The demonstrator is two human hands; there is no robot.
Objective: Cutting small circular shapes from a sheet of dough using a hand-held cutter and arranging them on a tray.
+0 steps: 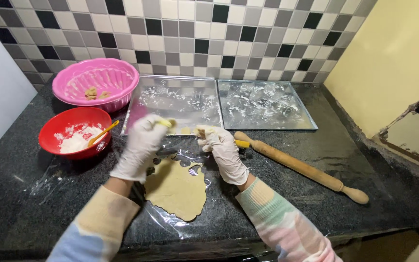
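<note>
From the head view, the thin cut-out piece of pale dough (pixel 171 123) pinched at the fingertips of the gloved left hand (pixel 140 148) looks soft enough to stretch or tear, since it hangs from one edge over the near rim of the floured rectangular metal baking tray (pixel 175 99). The flat sheet of rolled tan dough (pixel 176 188) lies on clear plastic film (pixel 190 225) on the black granite counter (pixel 20 174), below both hands; the film could lift and wrinkle it. The left hand is blurred, wrist raised, fingers closed on the piece. The gloved right hand (pixel 225 154) is loosely curled, palm down, gripping a small yellow cutter (pixel 241 143) beside the wooden rolling pin (pixel 300 167).
</note>
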